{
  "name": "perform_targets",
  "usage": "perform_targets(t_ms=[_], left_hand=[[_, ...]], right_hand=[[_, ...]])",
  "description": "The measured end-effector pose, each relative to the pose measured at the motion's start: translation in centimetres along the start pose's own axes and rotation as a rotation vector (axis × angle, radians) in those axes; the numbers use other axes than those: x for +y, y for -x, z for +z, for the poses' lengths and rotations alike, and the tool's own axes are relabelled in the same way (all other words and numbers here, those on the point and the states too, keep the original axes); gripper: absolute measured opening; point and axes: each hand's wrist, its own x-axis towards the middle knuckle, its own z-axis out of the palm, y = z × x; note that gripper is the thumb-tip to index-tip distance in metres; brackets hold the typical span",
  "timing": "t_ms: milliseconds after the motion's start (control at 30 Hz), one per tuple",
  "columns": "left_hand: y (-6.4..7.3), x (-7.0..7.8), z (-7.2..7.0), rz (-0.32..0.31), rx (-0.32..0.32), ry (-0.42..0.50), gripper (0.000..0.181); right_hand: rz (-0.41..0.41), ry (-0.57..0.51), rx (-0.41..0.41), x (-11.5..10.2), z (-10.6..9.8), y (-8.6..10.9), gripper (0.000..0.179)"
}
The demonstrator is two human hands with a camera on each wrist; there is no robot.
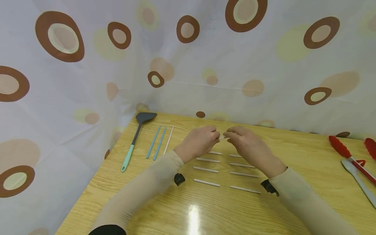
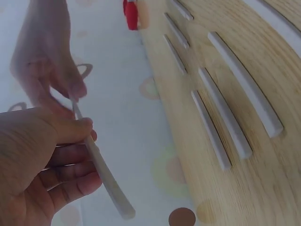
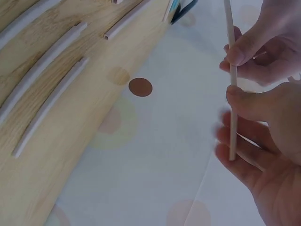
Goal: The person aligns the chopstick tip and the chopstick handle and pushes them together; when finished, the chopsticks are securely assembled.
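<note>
Stick [image 3: 233, 75] over the far side of the table [image 1: 164, 215]: the left hand [image 1: 202, 140] and right hand [image 1: 249, 147] pinch it close together, though whether it is one piece or two joined cannot be told. At left lie two blue sticks [image 1: 160, 143] and a pink stick [image 1: 168, 140], apparently finished. Nearer, at centre, eight shorter white pieces [image 1: 207, 169], paired in two columns, look still to do, perhaps half the work.

A wood-grain table [image 1: 164, 212] bears white sticks [image 1: 207, 182], blue sticks [image 1: 154, 142], a spatula [image 1: 133, 143] — plus tongs [image 1: 342, 148], a grey utensil [image 1: 359, 182].
</note>
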Motion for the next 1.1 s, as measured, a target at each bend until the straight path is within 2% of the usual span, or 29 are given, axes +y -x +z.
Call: perform_targets(t_ms=[100,200,300,367,600,700,833,933,1033,1100], left_hand=[[0.2,-0.7,-0.1,-0.033,-0.012,0.044,0.017],[0.4,-1.7,-0.1,-0.111,-0.027,0.162,0.014],[0.6,-2.7,0.1,-0.199,-0.023,0.28,0.014],[0.7,-3.4,0.3,-0.241,-0.012,0.327,0.015],[1.6,-5.8,1.7,-0.402,-0.015,0.42,0.016],[2.1,-6.6,2.3,-0.458,-0.06,0.449,0.029],[2.8,-7.6,3.0,-0.535,-0.163,0.502,0.046],[3.3,-8.2,3.4,-0.609,-0.228,0.529,0.044],[3.7,-8.6,3.9,-0.671,-0.256,0.541,0.034],[3.9,-8.8,4.2,-0.69,-0.264,0.539,0.029]], right_hand=[[0.024,-0.001,0.066,0.7,-0.1,0.3,0.051],[0.037,-0.012,0.087,1.3,-0.2,0.9,0.06],[0.046,-0.026,0.052,1.6,-0.1,1.3,0.06],[0.061,-0.035,0.021,1.7,0.1,1.6,0.056],[0.085,-0.065,-0.083,2.2,1.3,3.0,0.041],[0.115,-0.09,-0.155,2.4,1.9,3.6,0.036],[0.162,-0.126,-0.249,2.6,2.3,4.0,0.031],[0.177,-0.147,-0.282,2.6,2.4,4.2,0.028],[0.171,-0.163,-0.296,2.7,2.3,4.2,0.026],[0.164,-0.174,-0.304,2.8,2.3,4.2,0.025]])
